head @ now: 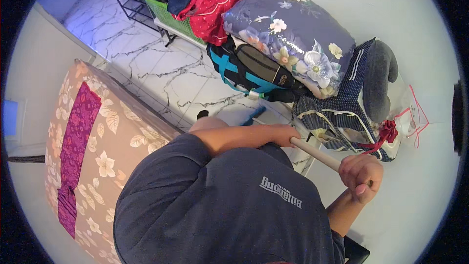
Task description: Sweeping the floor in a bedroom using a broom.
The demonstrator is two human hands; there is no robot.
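Observation:
A pale pole slants across in front of my dark shirt. Its far end meets a blue head low over the marble-patterned floor, partly hidden by my forearm; whether it is a broom or a mop I cannot tell. My left hand wraps the pole around its middle, that arm reaching across my body. At the pole's near end my right hand is closed around the tip, thumb toward me. Beyond my left hand, a black and turquoise bag rests against the stacked belongings.
Along the wall sit a plastic-wrapped floral bedding bundle, a green basket with clothes, a dotted navy bag and a grey neck pillow. Left is a floral-covered bed with a purple cloth. A black rack stands farther off.

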